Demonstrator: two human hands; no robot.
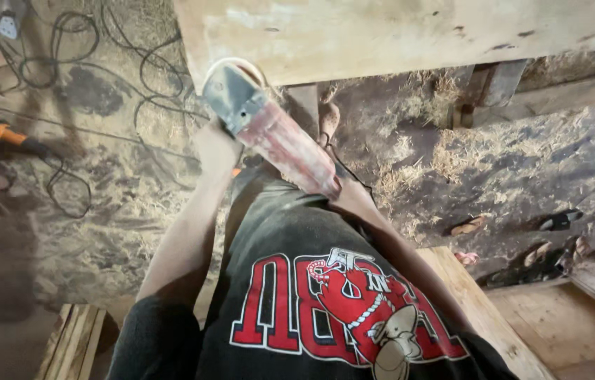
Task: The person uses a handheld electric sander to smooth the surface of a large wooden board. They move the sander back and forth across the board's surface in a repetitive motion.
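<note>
Far left floor: we see tangled black cables (65, 49) looping over the dusty floor (100, 232), with an orange-handled tool (2, 132) lying idle among them, well apart from our hands
Left hand: our left hand (216, 141) is clenched around the front of the power tool (269, 134), just behind its grey head; the forearm runs up from the lower left
Power tool: a reddish, dust-coated body with a grey metal head, tilted, its head touching the lower edge of the pale wooden plank (396, 32); we cannot tell what kind of blade or disc it carries, as that part is hidden against the wood
Right hand: our right hand (355, 197) sits at the rear end of the tool and appears to grip it, though the fingers are mostly hidden behind the body, so we cannot tell for sure
Plank: it spans the top of the view, lying on a rough counter frame (494, 84)
Progress: we judge the work on the plank's edge to be under way; the plentiful shavings (445, 158) on the floor suggest much is cut, but how much edge remains we cannot tell
Right side: sandals (558, 222) and wood scraps lie near a lower board (480, 309)
</note>
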